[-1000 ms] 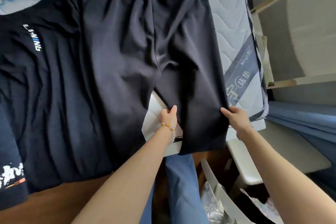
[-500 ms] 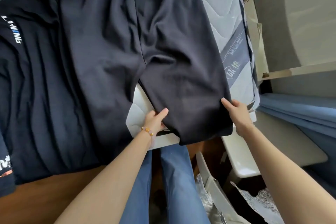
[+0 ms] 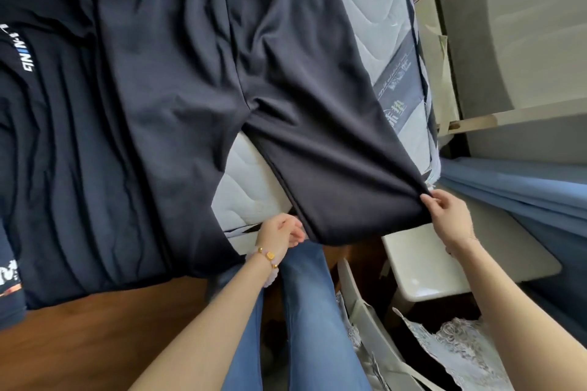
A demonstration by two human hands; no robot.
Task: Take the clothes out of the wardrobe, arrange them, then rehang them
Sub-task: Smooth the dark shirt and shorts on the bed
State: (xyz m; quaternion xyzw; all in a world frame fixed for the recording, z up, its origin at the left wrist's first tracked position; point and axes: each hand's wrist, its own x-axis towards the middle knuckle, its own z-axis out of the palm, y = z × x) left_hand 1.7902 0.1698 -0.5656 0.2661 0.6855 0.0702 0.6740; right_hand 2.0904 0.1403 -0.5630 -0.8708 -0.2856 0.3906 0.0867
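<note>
Left hand (image 3: 279,232) and right hand (image 3: 451,219) pinch the hem of dark shorts (image 3: 222,73), waistband cropped, overhanging the mattress (image 3: 374,9) edge.

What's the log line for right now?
left hand: holds shorts hem | right hand: pinches hem corner | shorts: spread on mattress

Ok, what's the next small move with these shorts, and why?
Probably fold this leg leftward onto the other: the left hand and right hand pinch its hem corners, and the dark shorts lie on the mattress with legs splayed apart.
</note>
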